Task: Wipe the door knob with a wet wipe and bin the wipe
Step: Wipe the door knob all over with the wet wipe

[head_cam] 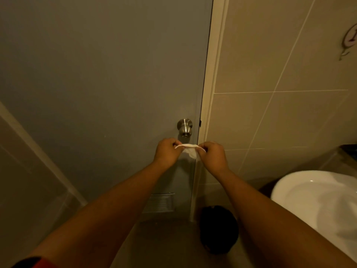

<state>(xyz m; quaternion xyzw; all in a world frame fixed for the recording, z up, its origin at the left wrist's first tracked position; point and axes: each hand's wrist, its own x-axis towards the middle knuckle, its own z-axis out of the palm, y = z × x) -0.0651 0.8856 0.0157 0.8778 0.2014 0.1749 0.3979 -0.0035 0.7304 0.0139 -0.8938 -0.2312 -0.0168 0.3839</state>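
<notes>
Just below the door knob [184, 127], in the head view, a white wet wipe [190, 150] is held stretched between the two hands. The left hand [167, 152] is closed, with its fingertips pinched on the left end of the wipe; the right hand [212, 156] is closed likewise on the right end. The upper edge of the wipe is pulled taut between them, and the rest is seen sagging in a crumpled fold beneath. The wipe is kept apart from the knob, which is mounted near the right edge of the grey door [100, 78], close to the pale frame [212, 78]. Both forearms are extended from the bottom of the view, and a red-and-black band [32, 262] is seen at the lower left corner. On the floor, beside the foot of the frame, a dark round bin [218, 229] is placed; its contents cannot be told. At the right edge, a white basin [316, 200] is partly shown, with nothing visible inside it.
</notes>
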